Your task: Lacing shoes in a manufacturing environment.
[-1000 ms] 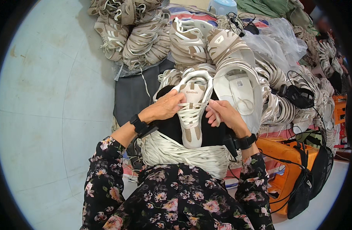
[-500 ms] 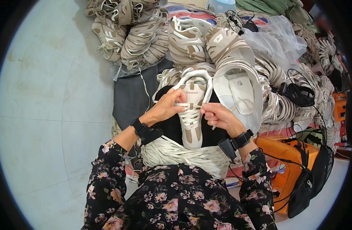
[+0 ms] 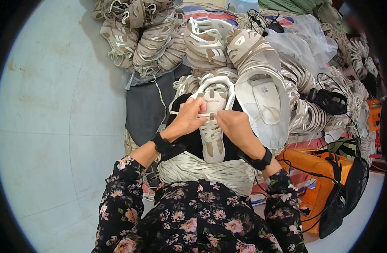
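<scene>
A beige and white shoe upper [image 3: 213, 150] lies on a black pad [image 3: 189, 139] in front of me, its toe pointing toward my body. A flat white shoelace [image 3: 211, 134] crosses its front in several rows. My left hand [image 3: 190, 114] is closed in a pinch on the lace at the left eyelet row, below the tongue [image 3: 213, 99]. On the right eyelet row, my right hand [image 3: 234, 125] bends over the upper with fingers closed at the lace; its fingertips are partly hidden. A short stretch of lace runs between both hands.
A bundle of loose white laces [image 3: 202, 173] lies against my lap. Stacked shoe uppers [image 3: 206, 46] stand beyond, with more uppers [image 3: 157, 46] at far left. White upper pieces [image 3: 263, 101] fan out at right, near an orange crate [image 3: 303, 164] and black bag [image 3: 345, 198].
My right hand has moved left and inward over the upper, its back now turned up. My left hand has shifted slightly right, still pinching at the lace.
</scene>
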`<state>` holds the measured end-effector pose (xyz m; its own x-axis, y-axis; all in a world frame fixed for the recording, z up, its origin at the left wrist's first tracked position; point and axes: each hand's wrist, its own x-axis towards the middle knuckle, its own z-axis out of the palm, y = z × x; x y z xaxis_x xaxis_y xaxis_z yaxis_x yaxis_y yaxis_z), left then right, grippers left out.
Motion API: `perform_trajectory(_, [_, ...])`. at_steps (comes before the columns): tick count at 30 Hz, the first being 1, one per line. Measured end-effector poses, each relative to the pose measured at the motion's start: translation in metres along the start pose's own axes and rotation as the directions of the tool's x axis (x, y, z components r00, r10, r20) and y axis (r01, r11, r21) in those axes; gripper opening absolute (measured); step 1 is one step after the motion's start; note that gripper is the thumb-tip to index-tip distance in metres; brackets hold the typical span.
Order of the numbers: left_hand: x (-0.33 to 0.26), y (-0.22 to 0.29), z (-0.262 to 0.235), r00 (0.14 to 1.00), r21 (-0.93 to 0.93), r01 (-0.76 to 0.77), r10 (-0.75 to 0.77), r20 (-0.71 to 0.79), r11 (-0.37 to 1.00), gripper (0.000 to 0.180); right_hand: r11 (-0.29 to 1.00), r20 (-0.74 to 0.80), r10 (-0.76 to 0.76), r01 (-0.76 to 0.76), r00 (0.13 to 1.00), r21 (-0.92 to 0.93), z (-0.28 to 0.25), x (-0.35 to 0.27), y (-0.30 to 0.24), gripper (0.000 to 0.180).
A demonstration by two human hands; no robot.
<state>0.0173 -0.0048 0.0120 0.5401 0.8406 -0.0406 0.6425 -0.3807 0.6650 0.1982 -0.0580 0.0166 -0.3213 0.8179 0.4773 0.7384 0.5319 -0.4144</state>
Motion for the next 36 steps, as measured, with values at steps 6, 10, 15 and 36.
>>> perform_trajectory(6, [0.000, -0.001, -0.004, 0.983, -0.446, 0.162, -0.103, 0.153, 0.880, 0.026, 0.661, 0.311, 0.473, -0.565, 0.825, 0.494, -0.014, -0.006, 0.019, 0.012])
perform_trajectory(10, [0.003, 0.004, -0.002, 0.985, -0.281, 0.145, -0.112, 0.131, 0.949, 0.024, 0.757, 0.181, 0.464, -0.495, 0.867, 0.427, -0.013, -0.014, 0.018, 0.010])
perform_trajectory(15, [-0.003, 0.004, 0.002, 0.997, -0.178, 0.078, -0.079, 0.000, 0.981, 0.022, 0.992, 0.046, 0.111, -0.113, 0.993, 0.061, -0.021, -0.010, 0.013, 0.006])
perform_trajectory(36, [-0.021, 0.018, -0.017, 0.941, 0.181, -0.251, 0.284, -0.185, 0.951, 0.021, 0.805, 0.385, 0.251, -0.412, 0.888, 0.426, -0.038, 0.000, 0.037, 0.019])
